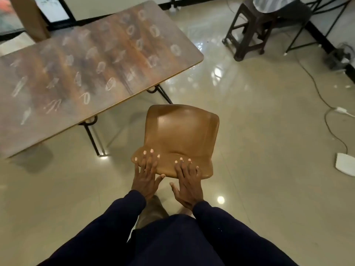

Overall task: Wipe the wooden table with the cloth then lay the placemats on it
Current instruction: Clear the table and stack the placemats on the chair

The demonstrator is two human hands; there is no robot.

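Observation:
The wooden table (96, 60) stands at the upper left on black folding legs, its brown top covered with white chalk-like loops and smears. A brown plastic chair (178, 135) stands on the floor just right of the table's near corner. My left hand (146, 173) and my right hand (187, 181) both rest flat on the top of the chair's backrest, fingers straight and spread. No cloth or placemat is in view.
A dark stool (247, 33) and a black metal frame (315, 22) stand at the upper right. White cables (317, 87), a white adapter (342, 110) and a flat white device (345, 164) lie on the shiny beige floor at the right. My foot (153, 210) shows below the chair.

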